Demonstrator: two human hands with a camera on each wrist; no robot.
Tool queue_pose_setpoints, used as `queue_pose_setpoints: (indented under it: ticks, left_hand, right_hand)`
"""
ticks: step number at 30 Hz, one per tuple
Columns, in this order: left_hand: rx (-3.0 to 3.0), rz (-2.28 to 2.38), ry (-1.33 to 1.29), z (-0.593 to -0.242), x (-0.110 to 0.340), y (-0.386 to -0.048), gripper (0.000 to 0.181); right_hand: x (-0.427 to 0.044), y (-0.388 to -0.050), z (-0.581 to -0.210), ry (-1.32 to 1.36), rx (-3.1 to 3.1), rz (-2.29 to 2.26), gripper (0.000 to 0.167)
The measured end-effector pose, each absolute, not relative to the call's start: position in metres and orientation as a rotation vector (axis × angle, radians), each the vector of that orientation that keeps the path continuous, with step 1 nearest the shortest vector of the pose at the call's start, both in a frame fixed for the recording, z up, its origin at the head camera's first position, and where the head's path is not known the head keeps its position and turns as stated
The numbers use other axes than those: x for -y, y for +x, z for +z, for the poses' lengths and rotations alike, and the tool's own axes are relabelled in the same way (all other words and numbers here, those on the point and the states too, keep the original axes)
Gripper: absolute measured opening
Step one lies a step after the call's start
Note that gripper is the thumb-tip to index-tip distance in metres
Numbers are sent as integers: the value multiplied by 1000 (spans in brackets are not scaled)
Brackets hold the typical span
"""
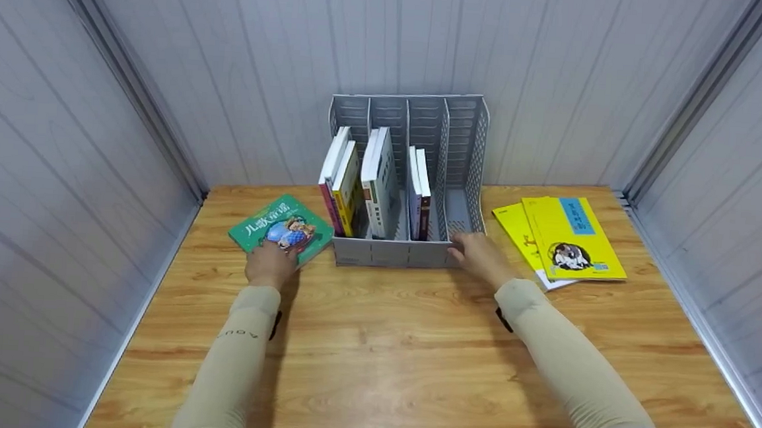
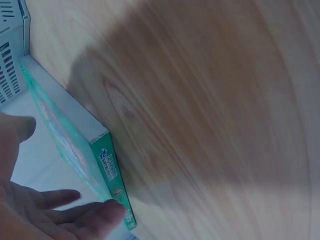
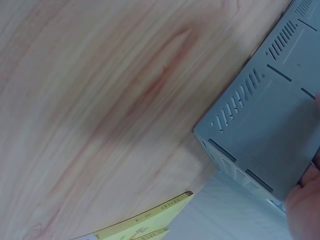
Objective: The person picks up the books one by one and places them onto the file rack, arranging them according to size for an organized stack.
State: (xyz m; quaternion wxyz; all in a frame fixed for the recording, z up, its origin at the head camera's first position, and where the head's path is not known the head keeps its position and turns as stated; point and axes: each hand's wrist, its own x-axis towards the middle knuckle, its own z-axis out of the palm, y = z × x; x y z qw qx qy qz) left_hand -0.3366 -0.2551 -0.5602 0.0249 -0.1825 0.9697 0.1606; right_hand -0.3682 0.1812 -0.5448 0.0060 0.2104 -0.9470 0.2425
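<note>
A green children's book [image 1: 274,224] lies on the table left of a grey file rack [image 1: 388,254]. My left hand [image 1: 271,265] is at the book's near edge. In the left wrist view the fingers [image 2: 107,215] extend to the green spine, while the thumb stands apart above the cover. My right hand [image 1: 482,256] grips the rack's front rim at its right corner. In the right wrist view only part of that hand [image 3: 305,210] shows at the edge of the picture, its fingertips partly cut off.
Several upright books, among them a yellow one [image 1: 345,188], a white one [image 1: 378,181] and a dark-spined one [image 1: 424,197], stand in the rack's three left compartments. Two yellow books [image 1: 581,243] overlap on the table at right. Pale panel walls [image 1: 284,69] enclose the table.
</note>
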Motion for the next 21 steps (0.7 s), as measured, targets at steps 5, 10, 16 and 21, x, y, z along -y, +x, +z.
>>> queue_pose_setpoints:
  ticks: [5,10,16,21]
  left_hand:
    - [-2925,503,-637,-565,255,-338,78]
    - [-2888,505,-686,-569,253,-340,85]
    - [-2861,585,-777,-572,251,-346,95]
    - [-2811,758,-878,-571,250,-353,96]
  right_hand:
    - [-180,-369,-548,633,2957,804,32]
    - [-178,-368,-549,604,2952,820,33]
    - [-179,-368,-553,633,2909,776,31]
    - [-179,-368,-555,648,2864,784,26]
